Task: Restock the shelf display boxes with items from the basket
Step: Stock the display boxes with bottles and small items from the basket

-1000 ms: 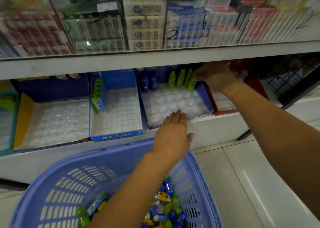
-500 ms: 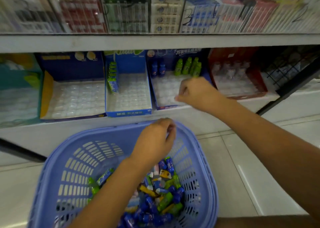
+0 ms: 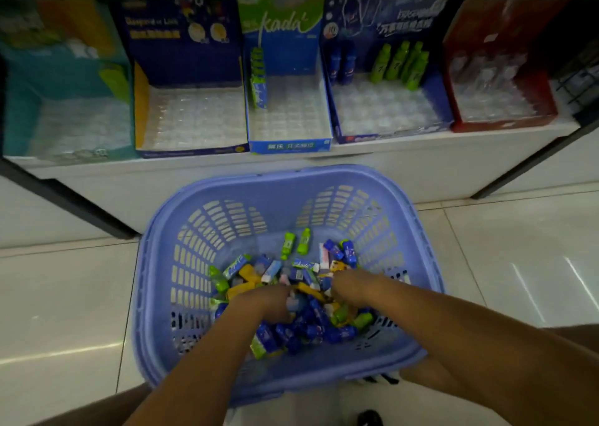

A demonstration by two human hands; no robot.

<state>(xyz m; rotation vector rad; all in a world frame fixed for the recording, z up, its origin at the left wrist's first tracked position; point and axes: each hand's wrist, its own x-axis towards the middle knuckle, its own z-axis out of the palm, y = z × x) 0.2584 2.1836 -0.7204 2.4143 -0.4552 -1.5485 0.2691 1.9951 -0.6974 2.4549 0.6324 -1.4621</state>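
A blue plastic basket [image 3: 246,192] stands on the floor below the shelf, holding a heap of small bottles and packs [image 3: 308,322] in blue, green, yellow and pink. Both hands are down in that heap. My left hand [image 3: 265,302] digs in at the middle left, my right hand [image 3: 348,284] at the middle right; the fingers of both are buried among the items, so any hold is hidden. On the shelf, the dark blue display box [image 3: 437,101] holds two blue bottles and several green bottles [image 3: 400,64] at its back.
Other display boxes line the shelf: a teal one [image 3: 19,107], a navy and yellow one [image 3: 181,36], a blue one [image 3: 291,146] with green packs along its left wall, and a red one [image 3: 544,101]. Pale floor tiles surround the basket. Black shelf struts slant at both sides.
Both hands came down from the shelf into the basket. The right hand left the green bottles in the dark blue box. My view tilted down toward the basket.
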